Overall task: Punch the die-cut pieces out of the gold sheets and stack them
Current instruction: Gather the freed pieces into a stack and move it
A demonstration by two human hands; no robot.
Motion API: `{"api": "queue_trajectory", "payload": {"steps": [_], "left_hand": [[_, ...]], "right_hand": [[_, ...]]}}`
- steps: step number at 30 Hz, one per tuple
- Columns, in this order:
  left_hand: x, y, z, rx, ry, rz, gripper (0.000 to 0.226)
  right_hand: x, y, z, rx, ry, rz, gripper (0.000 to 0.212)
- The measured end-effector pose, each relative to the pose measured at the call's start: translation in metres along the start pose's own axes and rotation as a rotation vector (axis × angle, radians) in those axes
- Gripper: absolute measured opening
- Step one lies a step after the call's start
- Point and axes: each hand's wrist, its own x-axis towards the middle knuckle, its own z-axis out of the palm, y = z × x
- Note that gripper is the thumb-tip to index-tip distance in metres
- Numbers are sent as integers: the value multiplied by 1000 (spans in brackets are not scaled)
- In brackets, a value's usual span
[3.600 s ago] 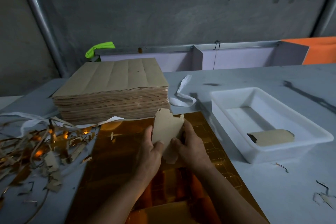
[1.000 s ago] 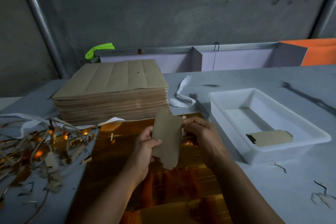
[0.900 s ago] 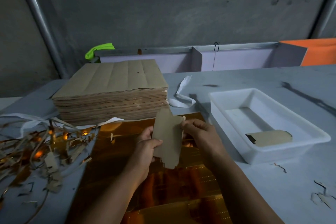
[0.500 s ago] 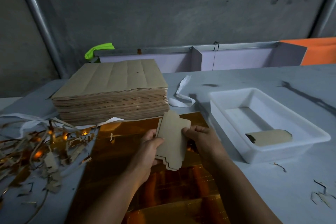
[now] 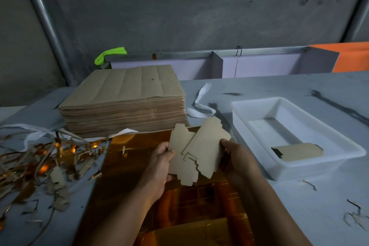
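Shiny gold foil sheet point(image 5: 135, 175) runs off the bottom edge; forearms, hands and held cards cover its middle. Left hand point(image 5: 159, 164) and right hand point(image 5: 237, 160): fingers mostly hidden behind the flat brown die-cut card pieces point(image 5: 201, 150) they grip. Count of held pieces unclear. Tangle of gold-and-brown scrap strips point(image 5: 40, 166) cut by left edge. Orange panel point(image 5: 351, 58) cut by right edge. Dark scraps point(image 5: 353, 217) at lower right too small to make out.

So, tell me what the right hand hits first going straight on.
Past the die-cut pieces it holds, the right hand probably meets the white strap beside the brown stack; height is unclear, so it may pass over.
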Motion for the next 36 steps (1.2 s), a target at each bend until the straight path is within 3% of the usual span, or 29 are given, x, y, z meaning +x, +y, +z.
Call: {"api": "queue_trajectory", "payload": {"steps": [5,19,24,30,36], "left_hand": [[2,1,-7,-43,1,-18,19],[6,-4,-14,-71,-35,-69,18],[6,-5,-13,-64,-37,-64,17],[4,-4,-12,-15,-49,-61,18],[0,1,-14,59,-82,-68,17]], "right_hand": [[5,-5,-15,160,64,28,17],[12,2,-15,224,47,55,13],[10,3,-14,234,37,44,30],[7,-1,-16,172,-18,65,12],[0,-18,-5,-128,-159,2,7]]}}
